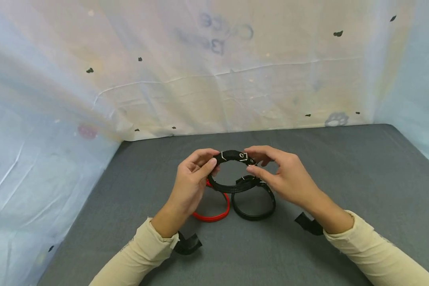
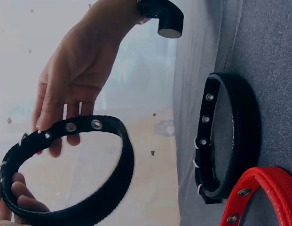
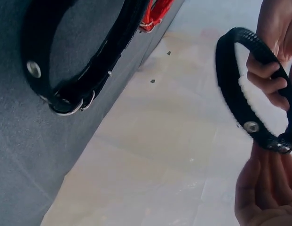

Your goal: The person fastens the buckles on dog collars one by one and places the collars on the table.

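Note:
A black dog collar (image 1: 232, 155), buckled into a loop, is held up above the table between both hands. My left hand (image 1: 190, 176) grips its left side, the thumb in front and fingertips curling inside the loop. At the buckle end, the thumb and fingers of my right hand (image 1: 289, 174) pinch the band. Metal eyelets show along the collar's strap (image 2: 84, 125) in the left wrist view. Below it on the table lie a second black collar (image 1: 254, 217) and a red collar (image 1: 212, 219), both closed into loops; the held collar partly covers them in the head view.
A grey cloth covers the table (image 1: 343, 167). Pale printed sheeting (image 1: 214, 99) hangs behind it and at both sides. Black straps hang from each wrist, a left strap (image 1: 188, 244) and a right strap (image 1: 309, 224).

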`<state>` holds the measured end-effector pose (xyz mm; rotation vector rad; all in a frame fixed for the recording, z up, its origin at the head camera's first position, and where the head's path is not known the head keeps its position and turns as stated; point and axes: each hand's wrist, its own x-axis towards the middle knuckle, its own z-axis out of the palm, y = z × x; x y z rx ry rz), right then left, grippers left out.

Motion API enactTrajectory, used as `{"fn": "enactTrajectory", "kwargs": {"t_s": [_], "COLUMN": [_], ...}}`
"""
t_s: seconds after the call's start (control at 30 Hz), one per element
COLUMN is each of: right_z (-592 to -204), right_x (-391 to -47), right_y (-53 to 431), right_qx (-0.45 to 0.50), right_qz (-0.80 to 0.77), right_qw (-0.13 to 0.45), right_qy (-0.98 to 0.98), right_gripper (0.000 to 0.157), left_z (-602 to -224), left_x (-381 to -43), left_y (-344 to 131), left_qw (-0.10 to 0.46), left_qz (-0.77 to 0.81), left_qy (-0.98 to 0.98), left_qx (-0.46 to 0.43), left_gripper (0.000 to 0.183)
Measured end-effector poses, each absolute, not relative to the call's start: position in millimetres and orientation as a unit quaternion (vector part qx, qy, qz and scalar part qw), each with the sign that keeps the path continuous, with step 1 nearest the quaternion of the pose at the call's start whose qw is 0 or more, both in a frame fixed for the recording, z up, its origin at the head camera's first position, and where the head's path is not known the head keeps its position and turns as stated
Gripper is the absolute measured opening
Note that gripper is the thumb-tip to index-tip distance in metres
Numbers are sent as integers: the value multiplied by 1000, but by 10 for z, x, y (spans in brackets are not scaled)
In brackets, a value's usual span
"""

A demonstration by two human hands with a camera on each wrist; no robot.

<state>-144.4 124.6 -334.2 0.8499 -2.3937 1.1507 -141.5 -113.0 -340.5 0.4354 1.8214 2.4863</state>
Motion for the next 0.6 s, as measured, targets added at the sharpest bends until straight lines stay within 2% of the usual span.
{"fn": "enactTrajectory", "kwargs": {"t_s": [0.2,0.33,0.43,0.6], "right_z": [-3358,-3362,-3352,-3337], "right_x": [-1491,-1500,-1510,-1544], "right_y": [1298,1317,1336,1410], "right_qx": [281,267,256,232], "right_qz": [394,391,394,399], "right_qw": [83,74,83,80], "right_qy": [-871,-878,-879,-883], "right_gripper": [40,39,37,35], "left_z": [-3380,-3367,-3369,-3373], "left_x": [-1450,-1480,-1504,-1529], "left_y": [-1177,-1195,-1216,-1260], "left_qw": [4,-2,10,67], "left_qz": [824,822,803,771], "left_qy": [556,560,584,610], "left_qx": [110,100,114,171], "left_gripper": [20,20,29,57]}}
